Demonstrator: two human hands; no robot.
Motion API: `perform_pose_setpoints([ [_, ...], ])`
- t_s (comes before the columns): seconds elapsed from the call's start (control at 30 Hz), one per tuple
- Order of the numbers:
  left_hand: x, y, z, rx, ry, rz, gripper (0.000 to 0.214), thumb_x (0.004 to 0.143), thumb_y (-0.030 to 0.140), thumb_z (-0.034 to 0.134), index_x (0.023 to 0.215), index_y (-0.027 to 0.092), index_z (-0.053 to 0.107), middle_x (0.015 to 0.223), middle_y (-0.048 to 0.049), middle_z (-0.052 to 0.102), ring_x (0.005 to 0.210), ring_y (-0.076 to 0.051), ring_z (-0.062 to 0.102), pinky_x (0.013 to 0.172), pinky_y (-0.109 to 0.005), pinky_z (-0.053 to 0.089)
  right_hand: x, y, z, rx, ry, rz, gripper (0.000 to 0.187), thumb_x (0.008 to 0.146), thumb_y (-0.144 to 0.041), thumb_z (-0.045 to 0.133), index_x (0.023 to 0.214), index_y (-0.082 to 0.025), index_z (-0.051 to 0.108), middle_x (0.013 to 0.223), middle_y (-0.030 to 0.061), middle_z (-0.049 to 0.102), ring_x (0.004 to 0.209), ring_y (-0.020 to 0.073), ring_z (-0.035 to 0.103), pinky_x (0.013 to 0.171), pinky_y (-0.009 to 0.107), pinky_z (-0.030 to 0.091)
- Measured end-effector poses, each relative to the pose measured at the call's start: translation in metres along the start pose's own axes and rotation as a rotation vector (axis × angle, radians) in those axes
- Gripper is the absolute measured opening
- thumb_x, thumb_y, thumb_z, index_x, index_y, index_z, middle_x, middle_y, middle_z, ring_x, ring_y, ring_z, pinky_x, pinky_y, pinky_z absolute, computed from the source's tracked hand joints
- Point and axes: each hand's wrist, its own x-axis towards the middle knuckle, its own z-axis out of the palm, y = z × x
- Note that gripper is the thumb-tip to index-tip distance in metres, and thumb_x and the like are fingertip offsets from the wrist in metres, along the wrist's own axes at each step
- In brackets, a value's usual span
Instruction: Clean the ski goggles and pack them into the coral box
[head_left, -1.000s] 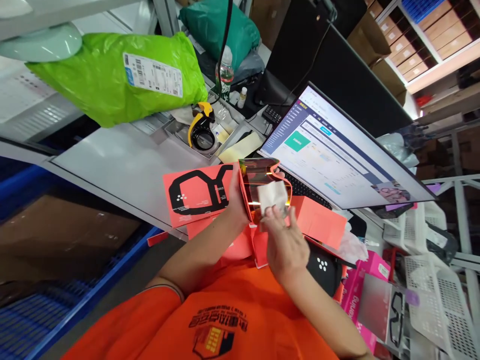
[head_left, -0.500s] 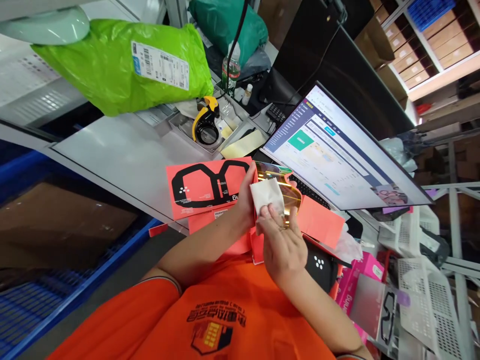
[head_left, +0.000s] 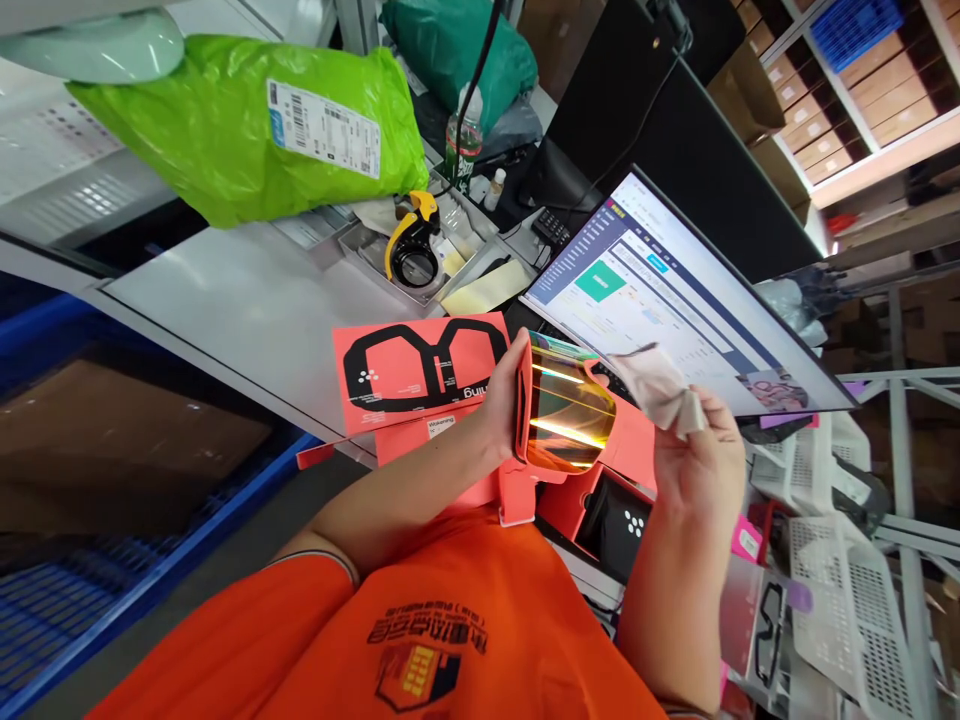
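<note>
The right hand [head_left: 701, 455], pinching a pale cloth [head_left: 649, 380], has swung rightward off the mirrored ski goggles [head_left: 570, 410], which the left hand [head_left: 504, 405] grips at frame centre, where careless bare touch could smudge them.

This looks like a packing station in a warehouse or stockroom, judging by the labelled green parcel bag [head_left: 217, 125], the tape dispenser [head_left: 409, 228] and monitor [head_left: 675, 310] on the surface [head_left: 217, 310], and the cartons [head_left: 892, 95] shelved behind.

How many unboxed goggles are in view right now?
1: the goggles with the shiny orange lens, held in the left hand. Others may be hidden.
</note>
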Motion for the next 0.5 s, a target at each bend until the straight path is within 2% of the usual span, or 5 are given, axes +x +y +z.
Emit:
perform_pose_setpoints([
  [0.07, -0.003, 0.004, 0.005, -0.013, -0.050, -0.010, 0.088, 0.095, 0.076, 0.029, 0.132, 0.004, 0.062, 0.114, -0.0223, 0.074, 0.095, -0.031, 0.074, 0.081, -0.039, 0.056, 0.000, -0.002, -0.016, 0.086, 0.064, 0.023, 0.026, 0.062, -0.020, 0.083, 0.085, -0.018, 0.070, 0.077, -0.0033, 0.070, 0.071, 0.0099, 0.068, 0.075, 0.024, 0.057],
  [0.17, -0.007, 0.008, 0.010, -0.027, -0.088, -0.035, 0.089, 0.095, 0.077, 0.027, 0.135, 0.005, 0.061, 0.115, -0.0216, 0.075, 0.095, -0.031, 0.075, 0.079, -0.038, 0.056, -0.010, -0.005, -0.026, 0.065, 0.137, -0.013, 0.025, 0.063, -0.019, 0.083, 0.085, -0.017, 0.072, 0.079, -0.0030, 0.070, 0.073, 0.0090, 0.067, 0.074, 0.022, 0.054],
  [0.3, -0.011, 0.011, 0.012, -0.033, -0.110, -0.115, 0.090, 0.094, 0.078, 0.027, 0.140, 0.007, 0.058, 0.116, -0.0208, 0.075, 0.105, -0.033, 0.073, 0.078, -0.039, 0.056, -0.028, -0.004, -0.026, 0.048, 0.165, -0.006, 0.023, 0.067, -0.025, 0.086, 0.084, -0.017, 0.073, 0.078, -0.0024, 0.069, 0.071, 0.0077, 0.064, 0.074, 0.020, 0.053],
  [0.37, -0.012, 0.011, 0.011, -0.034, -0.126, -0.111, 0.088, 0.095, 0.076, 0.028, 0.144, 0.008, 0.055, 0.120, -0.0214, 0.073, 0.107, -0.034, 0.072, 0.077, -0.038, 0.057, -0.033, -0.003, -0.025, 0.041, 0.182, 0.007, 0.025, 0.067, -0.028, 0.088, 0.084, -0.017, 0.073, 0.076, -0.0027, 0.068, 0.068, 0.0075, 0.063, 0.072, 0.021, 0.052],
  [0.5, -0.014, 0.013, 0.014, -0.014, -0.150, -0.077, 0.085, 0.095, 0.074, 0.031, 0.146, 0.010, 0.052, 0.122, -0.0220, 0.072, 0.100, -0.034, 0.074, 0.063, -0.034, 0.056, -0.037, -0.007, -0.025, 0.035, 0.204, -0.007, 0.026, 0.067, -0.027, 0.089, 0.085, -0.018, 0.072, 0.079, -0.0025, 0.069, 0.071, 0.0091, 0.064, 0.075, 0.024, 0.053],
])
